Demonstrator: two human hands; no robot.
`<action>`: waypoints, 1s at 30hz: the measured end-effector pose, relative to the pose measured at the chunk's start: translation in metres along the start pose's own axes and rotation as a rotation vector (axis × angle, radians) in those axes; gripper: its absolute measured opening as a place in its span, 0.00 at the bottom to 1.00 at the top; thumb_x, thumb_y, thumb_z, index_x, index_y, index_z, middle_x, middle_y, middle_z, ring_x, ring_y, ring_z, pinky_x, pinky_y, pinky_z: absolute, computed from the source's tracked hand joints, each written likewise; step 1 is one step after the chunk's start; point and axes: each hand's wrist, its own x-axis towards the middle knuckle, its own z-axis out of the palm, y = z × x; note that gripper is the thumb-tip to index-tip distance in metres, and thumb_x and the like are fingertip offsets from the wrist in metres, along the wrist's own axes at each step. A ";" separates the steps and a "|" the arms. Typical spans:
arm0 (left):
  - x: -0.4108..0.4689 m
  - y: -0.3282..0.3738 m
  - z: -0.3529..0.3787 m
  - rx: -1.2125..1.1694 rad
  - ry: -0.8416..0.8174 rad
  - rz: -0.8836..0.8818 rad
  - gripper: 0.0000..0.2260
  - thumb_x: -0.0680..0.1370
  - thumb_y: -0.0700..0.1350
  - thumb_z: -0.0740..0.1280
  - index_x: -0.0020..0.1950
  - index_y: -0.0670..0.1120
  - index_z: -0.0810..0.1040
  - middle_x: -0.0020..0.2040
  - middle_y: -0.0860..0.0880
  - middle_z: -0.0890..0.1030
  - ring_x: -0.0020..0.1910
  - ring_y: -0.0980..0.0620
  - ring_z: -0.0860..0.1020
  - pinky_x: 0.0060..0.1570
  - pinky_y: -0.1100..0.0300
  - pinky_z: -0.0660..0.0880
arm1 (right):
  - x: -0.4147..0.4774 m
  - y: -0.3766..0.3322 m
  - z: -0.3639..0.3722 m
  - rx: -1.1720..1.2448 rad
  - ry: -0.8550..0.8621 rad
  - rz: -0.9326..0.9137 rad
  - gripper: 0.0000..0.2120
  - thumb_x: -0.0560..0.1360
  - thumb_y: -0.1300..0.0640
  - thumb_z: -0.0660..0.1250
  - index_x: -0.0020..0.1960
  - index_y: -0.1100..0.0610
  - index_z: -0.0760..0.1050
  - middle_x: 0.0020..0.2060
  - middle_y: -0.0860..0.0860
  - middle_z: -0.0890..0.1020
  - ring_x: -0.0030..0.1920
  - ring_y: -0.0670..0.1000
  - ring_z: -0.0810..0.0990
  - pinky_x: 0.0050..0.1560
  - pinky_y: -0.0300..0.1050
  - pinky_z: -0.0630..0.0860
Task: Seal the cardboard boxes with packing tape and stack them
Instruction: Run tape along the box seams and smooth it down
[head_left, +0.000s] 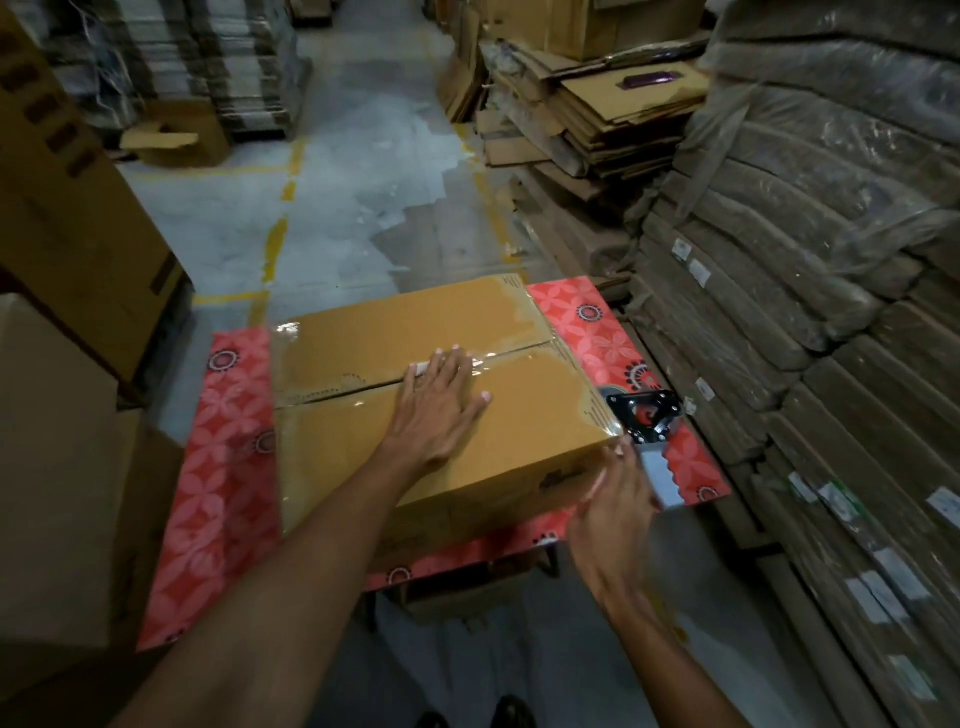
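Note:
A brown cardboard box (509, 415) lies closed on a red flower-patterned table (228, 467). Clear packing tape (519, 356) runs along its top seam and shines at both ends. My left hand (441, 400) lies flat on the box top, fingers straight, pressing on the seam near the middle. My right hand (615, 501) is at the box's near right corner, fingers straight against the box's side where the tape ends. A black tape dispenser (644, 415) with a pale handle sits just beyond those fingers on the table's right edge; no finger visibly curls round it.
Plastic-wrapped bundles of flat cardboard (831, 312) rise close on the right. Loose flattened cartons (597, 119) pile up behind them. Tall brown boxes (67, 218) stand on the left. A concrete aisle (332, 208) with yellow lines runs ahead. My shoes (511, 712) show below.

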 end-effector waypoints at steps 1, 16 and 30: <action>-0.005 -0.009 -0.003 0.001 0.000 -0.013 0.33 0.82 0.67 0.41 0.82 0.52 0.44 0.82 0.51 0.43 0.80 0.51 0.41 0.76 0.46 0.37 | 0.004 -0.012 -0.009 0.054 0.118 -0.054 0.31 0.69 0.68 0.68 0.72 0.62 0.67 0.72 0.60 0.69 0.72 0.62 0.67 0.70 0.62 0.66; -0.045 -0.081 -0.028 0.149 -0.086 -0.010 0.26 0.84 0.60 0.39 0.81 0.57 0.39 0.81 0.58 0.40 0.80 0.53 0.40 0.78 0.42 0.41 | 0.105 -0.138 0.069 -0.365 -0.500 -0.668 0.33 0.83 0.37 0.39 0.83 0.52 0.46 0.82 0.46 0.49 0.81 0.48 0.47 0.80 0.52 0.44; -0.078 -0.137 -0.033 -0.350 0.102 -0.569 0.24 0.84 0.62 0.47 0.80 0.65 0.46 0.81 0.45 0.56 0.79 0.40 0.57 0.75 0.38 0.54 | 0.161 -0.050 0.028 -0.250 -0.250 -0.247 0.32 0.81 0.34 0.41 0.80 0.50 0.53 0.82 0.49 0.54 0.67 0.68 0.74 0.67 0.66 0.71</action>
